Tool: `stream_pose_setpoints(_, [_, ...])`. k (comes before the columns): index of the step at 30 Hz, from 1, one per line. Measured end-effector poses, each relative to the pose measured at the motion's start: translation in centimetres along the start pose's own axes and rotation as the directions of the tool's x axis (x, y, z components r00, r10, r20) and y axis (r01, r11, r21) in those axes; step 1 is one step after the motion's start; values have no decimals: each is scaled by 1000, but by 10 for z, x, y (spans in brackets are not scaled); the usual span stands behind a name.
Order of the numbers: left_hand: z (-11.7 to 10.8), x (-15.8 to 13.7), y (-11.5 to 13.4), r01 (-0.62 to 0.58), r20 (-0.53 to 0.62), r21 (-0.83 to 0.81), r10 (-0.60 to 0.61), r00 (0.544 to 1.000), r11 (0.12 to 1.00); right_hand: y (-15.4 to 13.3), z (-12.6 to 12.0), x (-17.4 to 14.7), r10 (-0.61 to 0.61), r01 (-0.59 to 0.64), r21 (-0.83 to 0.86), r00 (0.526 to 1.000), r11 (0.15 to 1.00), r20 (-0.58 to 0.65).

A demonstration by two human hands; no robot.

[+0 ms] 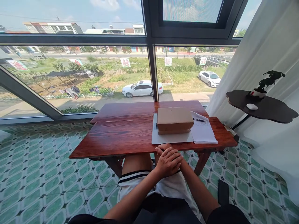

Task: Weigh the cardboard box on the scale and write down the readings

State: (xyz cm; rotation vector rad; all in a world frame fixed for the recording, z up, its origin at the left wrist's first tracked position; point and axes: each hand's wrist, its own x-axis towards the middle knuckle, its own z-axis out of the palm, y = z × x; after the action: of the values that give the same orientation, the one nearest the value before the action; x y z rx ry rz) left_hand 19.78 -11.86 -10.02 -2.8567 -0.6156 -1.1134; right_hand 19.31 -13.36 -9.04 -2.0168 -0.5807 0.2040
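My left hand (169, 162) lies over my right hand (164, 146) above my lap, close to the front edge of the table. The left fingers are stretched out, draped across the right hand and wrist. Most of the right hand's fingers are hidden beneath the left, so how they are bent does not show. Just beyond both hands, a brown cardboard box (174, 119) stands on a flat grey-white board or closed laptop (155, 137). To its right is a stack of white paper (204, 133) with a black pen (199, 120) lying on it.
The dark red wooden table (121, 133) stands before a large window. At the right, a small black side table (277, 109) bears a potted plant (259, 91) and a white rounded object (252, 106) beside a white curtain (259, 46). A dark flat object (223, 191) is near my right arm.
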Motion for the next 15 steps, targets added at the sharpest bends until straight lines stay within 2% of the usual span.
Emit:
stream_pose_setpoints(2, [-7, -2, -5, -75, -33, -6, 75, 997, 997, -2, -4, 5, 0, 1, -67, 1000, 998, 9])
stream_pose_setpoints(4, [-19, -1, -12, -152, -57, -12, 151, 987, 988, 0, -15, 26, -142, 159, -83, 973, 984, 184])
stream_pose_setpoints(5, [-26, 1, -16, -167, -73, -6, 166, 983, 986, 0, -24, 43, -366, 387, 40, 828, 921, 426])
stream_pose_setpoints(6, [-35, 4, -22, -157, -69, 10, 157, 985, 988, -2, -34, 63, -574, 548, 257, 551, 796, 606])
stream_pose_setpoints(7, [-44, 8, -27, -133, -92, 27, 135, 987, 991, -5, -45, 83, -638, 573, 346, 450, 743, 625])
stream_pose_setpoints(9, [-62, 19, -40, -25, -190, 45, 33, 981, 999, -18, -65, 122, -700, 586, 440, 343, 681, 626])
stream_pose_setpoints(10, [-70, 26, -47, 33, -244, 34, -24, 970, 999, -26, -74, 139, -724, 585, 468, 341, 663, 599])
stream_pose_setpoints(13, [-87, 49, -68, 221, -344, -41, -222, 912, 974, -46, -89, 177, -761, 620, 453, 592, 640, 266])
stream_pose_setpoints(15, [-91, 63, -81, 360, -358, -91, -368, 858, 928, -50, -90, 196, -712, 631, 388, 694, 672, 104])
